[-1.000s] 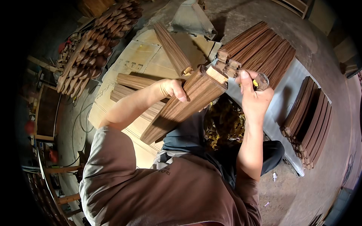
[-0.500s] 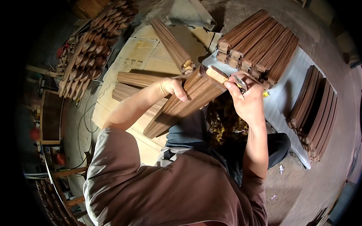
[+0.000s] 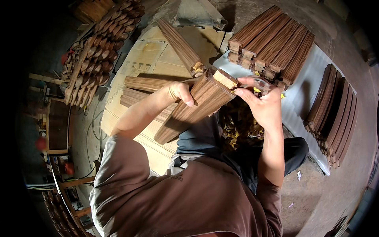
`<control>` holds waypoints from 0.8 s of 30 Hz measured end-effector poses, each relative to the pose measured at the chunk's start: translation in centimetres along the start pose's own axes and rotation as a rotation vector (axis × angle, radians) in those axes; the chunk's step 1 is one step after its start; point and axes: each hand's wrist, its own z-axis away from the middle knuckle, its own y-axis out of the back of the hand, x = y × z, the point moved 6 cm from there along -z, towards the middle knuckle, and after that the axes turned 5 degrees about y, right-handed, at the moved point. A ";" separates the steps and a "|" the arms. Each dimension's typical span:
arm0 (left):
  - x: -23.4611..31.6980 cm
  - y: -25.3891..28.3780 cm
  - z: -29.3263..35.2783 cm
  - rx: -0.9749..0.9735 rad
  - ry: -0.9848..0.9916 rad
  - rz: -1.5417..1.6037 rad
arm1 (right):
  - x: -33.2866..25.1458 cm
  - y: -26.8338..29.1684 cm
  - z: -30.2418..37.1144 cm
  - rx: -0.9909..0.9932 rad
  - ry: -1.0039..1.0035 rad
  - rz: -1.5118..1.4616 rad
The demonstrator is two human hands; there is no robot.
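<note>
"Where was the wooden piece [image 3: 197,108]?"
"In the closed left fingers [image 3: 186,97]; the right fingers [image 3: 245,94] curled around a small tool [image 3: 260,83], beside the piece's pale end [image 3: 226,79]."
"The danger?"
"Slipping, I feared, if left grip loosened."

Grey-brown floor [image 3: 331,191] (shadowy at left)

A flattened cardboard sheet [image 3: 152,59] is laid on the left, with one long wooden piece [image 3: 178,47] placed slantwise at its far side and two wooden pieces [image 3: 144,83], partly hidden, set side by side below. By the whitish sheet [image 3: 294,103] on the right, a layered stack of grain-striped pieces [image 3: 272,41] and, along the outer edge, a stack of narrower strips [image 3: 333,116] are carried. On the concrete floor [image 3: 319,193], small white scraps [image 3: 299,175] are noted.
</note>
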 end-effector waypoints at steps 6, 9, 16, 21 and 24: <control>-0.2 0.3 -0.1 0.010 0.006 0.000 | -0.2 -0.4 0.5 0.050 0.046 0.024; 0.0 0.1 -0.1 0.043 0.018 -0.008 | -0.3 -0.7 0.6 0.088 0.140 -0.021; 0.4 -0.4 -0.4 0.069 -0.014 -0.022 | 0.6 0.6 0.7 0.297 0.240 -0.240; -0.5 0.1 -0.8 0.015 -0.017 -0.025 | 0.7 1.8 0.7 0.275 0.027 -0.151; -0.5 0.4 -1.1 0.009 0.019 -0.039 | -0.7 1.2 0.6 0.192 0.291 0.073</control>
